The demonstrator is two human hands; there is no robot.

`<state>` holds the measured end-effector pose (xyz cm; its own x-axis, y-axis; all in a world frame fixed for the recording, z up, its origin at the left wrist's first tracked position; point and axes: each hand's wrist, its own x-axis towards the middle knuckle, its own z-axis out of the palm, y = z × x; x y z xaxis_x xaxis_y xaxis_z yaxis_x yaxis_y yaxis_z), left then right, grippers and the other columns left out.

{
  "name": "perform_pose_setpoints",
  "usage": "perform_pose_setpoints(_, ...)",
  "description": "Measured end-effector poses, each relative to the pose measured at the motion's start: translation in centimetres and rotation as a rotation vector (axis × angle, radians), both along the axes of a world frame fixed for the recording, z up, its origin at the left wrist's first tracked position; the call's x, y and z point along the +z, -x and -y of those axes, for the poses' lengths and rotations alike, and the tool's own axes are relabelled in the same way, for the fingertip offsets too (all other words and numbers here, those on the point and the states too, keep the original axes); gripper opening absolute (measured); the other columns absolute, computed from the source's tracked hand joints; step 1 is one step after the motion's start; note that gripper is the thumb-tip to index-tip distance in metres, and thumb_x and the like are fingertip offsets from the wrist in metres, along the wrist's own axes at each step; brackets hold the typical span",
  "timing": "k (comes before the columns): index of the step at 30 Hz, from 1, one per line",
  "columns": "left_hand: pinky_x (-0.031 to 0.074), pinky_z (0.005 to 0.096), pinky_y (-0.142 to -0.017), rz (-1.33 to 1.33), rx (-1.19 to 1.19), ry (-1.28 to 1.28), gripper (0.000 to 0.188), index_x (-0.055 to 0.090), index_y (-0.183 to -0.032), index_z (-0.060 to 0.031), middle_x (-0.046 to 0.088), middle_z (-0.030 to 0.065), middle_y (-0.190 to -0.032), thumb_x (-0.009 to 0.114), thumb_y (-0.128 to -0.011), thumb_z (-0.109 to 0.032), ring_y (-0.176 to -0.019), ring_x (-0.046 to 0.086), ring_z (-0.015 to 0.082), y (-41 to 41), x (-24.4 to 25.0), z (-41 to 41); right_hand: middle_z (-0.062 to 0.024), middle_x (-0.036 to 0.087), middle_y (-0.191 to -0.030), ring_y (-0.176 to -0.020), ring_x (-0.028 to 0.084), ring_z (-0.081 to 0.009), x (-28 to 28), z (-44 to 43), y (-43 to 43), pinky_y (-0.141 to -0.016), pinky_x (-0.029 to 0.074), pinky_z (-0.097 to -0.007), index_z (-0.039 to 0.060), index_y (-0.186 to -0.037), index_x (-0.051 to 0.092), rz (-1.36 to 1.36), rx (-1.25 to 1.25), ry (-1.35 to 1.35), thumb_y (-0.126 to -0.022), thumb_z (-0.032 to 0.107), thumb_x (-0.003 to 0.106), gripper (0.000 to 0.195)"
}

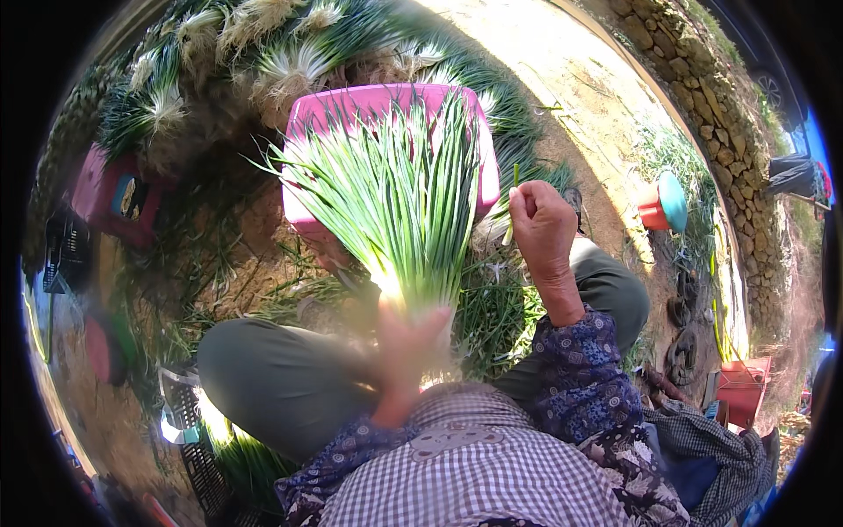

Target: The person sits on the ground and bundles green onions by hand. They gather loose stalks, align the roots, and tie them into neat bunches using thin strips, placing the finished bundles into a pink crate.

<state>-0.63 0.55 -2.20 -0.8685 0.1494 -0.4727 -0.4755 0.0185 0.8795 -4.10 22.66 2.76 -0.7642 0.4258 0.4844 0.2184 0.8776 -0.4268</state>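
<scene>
A large bunch of green onions (408, 204) fans out in front of me, its leaf tips over a pink plastic stool or tub (385, 95). Around the pale lower stems is my left hand (408, 349), blurred; the root ends are mostly hidden by it. To the right of the bunch, my right hand (543, 221) is raised with its fingers curled. Between thumb and forefinger it pinches a short piece of green onion stem (516, 174), held apart from the bunch.
Heaped green onions with roots (290, 66) lie beyond the pink plastic. Loose trimmings (494, 316) litter the ground between my legs. A black crate (191, 454) with green onions stands at my left. Off right are a red-and-teal stool (665, 201) and a stone wall (724, 145).
</scene>
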Motion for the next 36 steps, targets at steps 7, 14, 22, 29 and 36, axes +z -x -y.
perform_pose_setpoints(7, 0.051, 0.0276, -0.077, 0.009, -0.056, -0.027, 0.053, 0.049, -0.114, -0.0002, 0.062, 0.0089, -0.101, 0.078, -0.071, -0.008, -0.086, 0.062, 0.0153, 0.1, 0.0, -0.1, -0.0092, 0.057, -0.077, -0.061, 0.060, -0.0273, 3.3, 5.8, -0.9, -0.057, 0.048, -0.0376, 0.0029, -0.090, 0.062, 0.180, 0.305, 0.484, -0.078, 0.009, 0.066, 0.014)
perform_pose_setpoints(14, 0.050, 0.0287, -0.079, -0.147, -0.120, 0.026, 0.052, 0.049, -0.113, 0.0001, 0.063, 0.0088, -0.101, 0.079, -0.071, -0.007, -0.087, 0.062, 0.0158, -0.3, -1.8, 0.4, -0.0076, 0.058, -0.065, -0.059, 0.059, -0.0267, 1.1, 7.6, 1.8, -0.054, 0.046, -0.0377, 0.0058, -0.071, 0.061, 0.325, 0.238, 0.150, -0.077, 0.024, 0.069, 0.021)
perform_pose_setpoints(22, 0.050, 0.0282, -0.079, -0.259, -0.145, -0.012, 0.051, 0.049, -0.113, 0.0005, 0.062, 0.0088, -0.100, 0.078, -0.071, -0.007, -0.086, 0.062, 0.0157, 0.1, -2.7, 0.0, -0.0057, 0.053, -0.058, -0.050, 0.054, -0.0208, -0.6, 7.2, 1.9, -0.049, 0.042, -0.0324, 0.0060, -0.065, 0.057, 0.101, 0.244, 0.360, -0.072, 0.012, 0.066, 0.012)
perform_pose_setpoints(29, 0.052, 0.0290, -0.077, -0.080, 0.003, -0.291, 0.047, 0.050, -0.113, 0.0011, 0.063, 0.0098, -0.100, 0.074, -0.072, -0.003, -0.085, 0.063, 0.0164, -0.8, -4.1, 1.0, -0.0030, 0.047, -0.057, -0.046, 0.044, -0.0113, -1.3, 1.4, -0.7, -0.045, 0.036, -0.0274, 0.0053, -0.067, 0.057, -0.222, -0.112, 0.296, -0.071, 0.002, 0.068, 0.013)
perform_pose_setpoints(36, 0.052, 0.0283, -0.076, 0.220, 0.002, -0.510, 0.045, 0.053, -0.115, 0.0014, 0.064, 0.0096, -0.101, 0.072, -0.074, -0.004, -0.085, 0.064, 0.0165, 0.2, -0.1, 0.2, -0.0130, 0.061, -0.093, -0.075, 0.062, -0.0193, -2.9, 2.7, -10.4, -0.068, 0.050, -0.0314, -0.0005, -0.108, 0.059, 0.492, 0.142, 0.737, -0.077, 0.024, 0.074, 0.042)
